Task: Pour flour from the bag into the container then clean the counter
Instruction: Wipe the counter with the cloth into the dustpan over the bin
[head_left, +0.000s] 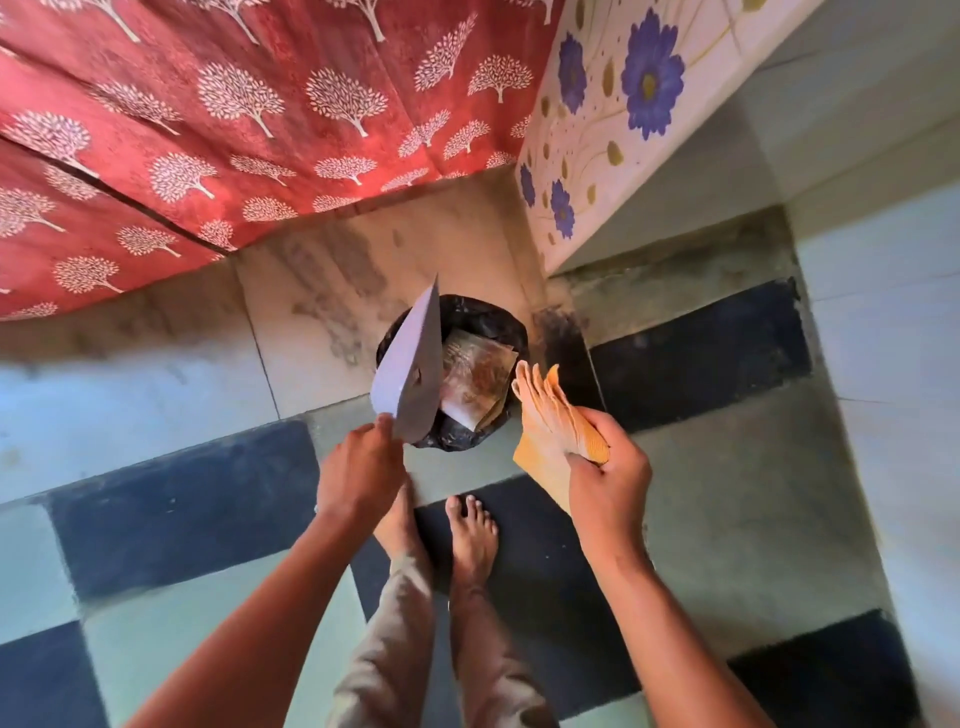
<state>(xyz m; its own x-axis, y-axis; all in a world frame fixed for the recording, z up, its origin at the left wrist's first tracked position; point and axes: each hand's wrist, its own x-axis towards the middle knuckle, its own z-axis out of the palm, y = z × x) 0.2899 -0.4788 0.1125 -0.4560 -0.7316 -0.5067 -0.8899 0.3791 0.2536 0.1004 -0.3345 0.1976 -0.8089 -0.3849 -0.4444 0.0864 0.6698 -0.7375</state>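
Both forearms reach down; left hand (361, 467) pinches a folded white paper (408, 371), tilted over a black-lined bin (498, 327) on the floor. Right hand (608, 480) grips an orange cloth (556, 421) just beside the bin. Crumpled flour bag (475, 382) lies inside it.

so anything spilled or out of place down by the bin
No spill shows. The left hand tilts a folded white paper over the black-lined bin, the right hand holds an orange cloth. The floor tiles behind look stained.
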